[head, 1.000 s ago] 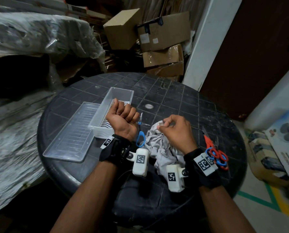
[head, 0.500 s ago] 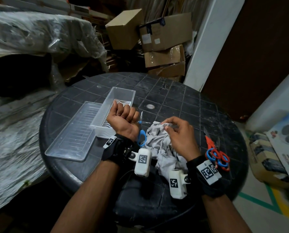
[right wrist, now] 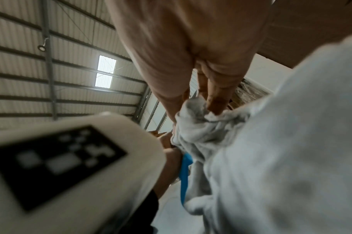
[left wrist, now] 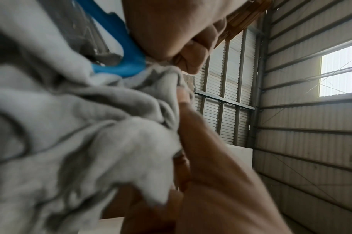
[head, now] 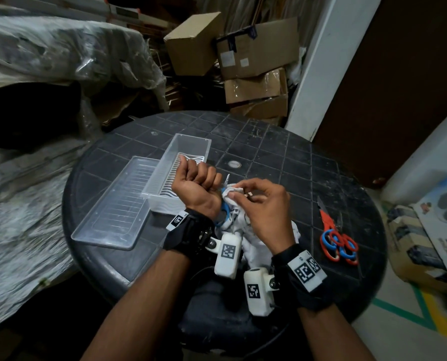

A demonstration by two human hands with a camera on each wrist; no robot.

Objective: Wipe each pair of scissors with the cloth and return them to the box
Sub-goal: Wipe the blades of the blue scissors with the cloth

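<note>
The cloth (head: 233, 194) and left hand (head: 196, 190) hide most of the blue-handled scissors (head: 223, 213).

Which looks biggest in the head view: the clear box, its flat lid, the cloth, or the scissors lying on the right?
Largest to smallest, as they look:
1. Flat lid
2. Clear box, nearly the lid's size, partly hidden
3. Cloth, mostly hidden under the hands, so unsure
4. Red and blue scissors

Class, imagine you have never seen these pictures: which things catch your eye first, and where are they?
At the table's centre, the left hand grips the blue-handled scissors while the right hand pinches the white cloth round the blades. The clear box stands open behind the left hand, and red and blue scissors lie at the right.
</note>
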